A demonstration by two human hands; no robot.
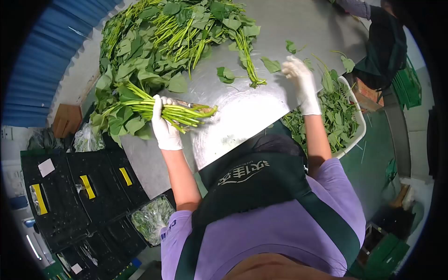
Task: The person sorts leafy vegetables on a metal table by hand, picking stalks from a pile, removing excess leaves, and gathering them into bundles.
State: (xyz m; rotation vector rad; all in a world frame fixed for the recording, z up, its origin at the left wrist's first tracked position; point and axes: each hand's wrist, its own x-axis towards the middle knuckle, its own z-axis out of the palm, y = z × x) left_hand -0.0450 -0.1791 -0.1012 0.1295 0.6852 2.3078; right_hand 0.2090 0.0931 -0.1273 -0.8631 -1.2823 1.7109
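My left hand (164, 123), in a white glove, is wrapped round a bunch of leafy green stems (186, 115). The cut ends point right, and the leaves hang to the left over the table edge. A small brownish thing lies against the stems by my fingers; I cannot make out what it is. My right hand (299, 84), also gloved, is raised over the metal table (219, 137), its fingers loosely bent and apart. A loose leaf (271, 65) is close by its fingertips. Between my hands lies a small sprig of stems (249, 65), still touching the large pile of greens (172, 32).
A white basket (358, 123) full of leaves and trimmings stands beside my right forearm. Black crates (56, 186) and a bag of packed greens (151, 217) are at lower left. Another person's dark-clad arm (383, 44) reaches in at upper right, near green crates (407, 86).
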